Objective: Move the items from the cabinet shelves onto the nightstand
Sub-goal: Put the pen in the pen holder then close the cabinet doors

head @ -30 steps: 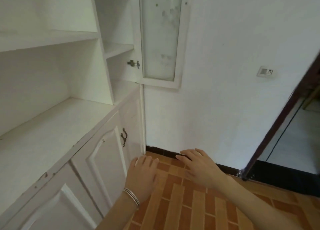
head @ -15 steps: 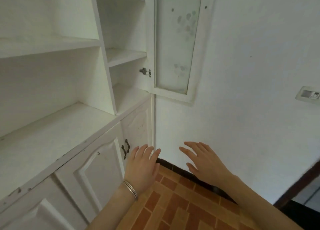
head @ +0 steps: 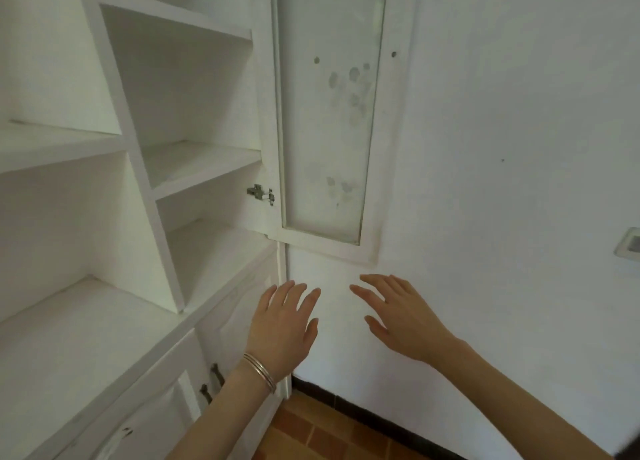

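White cabinet shelves (head: 201, 162) beside left hand (head: 282, 328); smudged glass door (head: 329, 113) above right hand (head: 405, 321).

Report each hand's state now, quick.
Left hand: open, fingers straight, holding nothing, bracelet on the wrist.
Right hand: open, fingers spread, holding nothing.

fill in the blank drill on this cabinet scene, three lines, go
1. The silver bangles sit on the ___ wrist.
2. The left hand and the right hand, fingers spread, each hold ___.
3. The glass-paned cabinet door is not shut but ___.

Missing words: left; nothing; open.
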`<state>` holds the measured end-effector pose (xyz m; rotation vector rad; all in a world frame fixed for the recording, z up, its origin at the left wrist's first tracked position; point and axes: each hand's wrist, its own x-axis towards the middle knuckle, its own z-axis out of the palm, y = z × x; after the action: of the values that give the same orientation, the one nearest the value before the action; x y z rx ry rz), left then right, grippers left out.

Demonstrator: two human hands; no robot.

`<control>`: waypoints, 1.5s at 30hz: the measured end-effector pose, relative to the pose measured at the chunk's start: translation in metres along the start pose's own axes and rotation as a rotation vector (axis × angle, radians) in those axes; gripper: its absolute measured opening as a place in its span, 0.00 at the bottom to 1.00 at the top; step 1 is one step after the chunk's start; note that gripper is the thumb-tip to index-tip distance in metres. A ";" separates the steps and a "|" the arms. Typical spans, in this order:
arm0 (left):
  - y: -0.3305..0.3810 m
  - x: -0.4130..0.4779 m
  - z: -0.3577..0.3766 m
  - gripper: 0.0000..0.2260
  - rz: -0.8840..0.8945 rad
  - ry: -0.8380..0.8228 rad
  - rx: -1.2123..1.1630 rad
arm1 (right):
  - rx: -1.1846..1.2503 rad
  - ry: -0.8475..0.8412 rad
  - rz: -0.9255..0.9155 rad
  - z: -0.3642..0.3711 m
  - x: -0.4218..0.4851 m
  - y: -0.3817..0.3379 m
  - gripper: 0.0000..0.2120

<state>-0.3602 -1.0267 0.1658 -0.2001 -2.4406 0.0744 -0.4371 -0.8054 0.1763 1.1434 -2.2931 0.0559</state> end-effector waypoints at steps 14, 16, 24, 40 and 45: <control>0.014 0.103 0.097 0.20 -0.047 -0.015 0.008 | 0.014 0.015 -0.031 0.076 0.062 0.153 0.27; 0.023 0.128 0.108 0.21 -0.091 -0.011 0.032 | 0.007 0.028 -0.028 0.082 0.080 0.189 0.27; 0.055 0.207 0.145 0.19 -0.191 -0.006 0.100 | 0.027 0.049 -0.092 0.106 0.130 0.284 0.29; 0.053 0.199 0.142 0.17 -0.401 -0.100 0.252 | 0.368 0.199 -0.369 0.130 0.143 0.301 0.25; 0.049 0.164 0.128 0.21 -0.464 -0.120 0.233 | 0.420 0.267 -0.424 0.118 0.140 0.263 0.22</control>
<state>-0.5605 -0.9516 0.1660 0.4845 -2.5076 0.1661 -0.7546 -0.7733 0.2037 1.6988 -1.8102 0.5142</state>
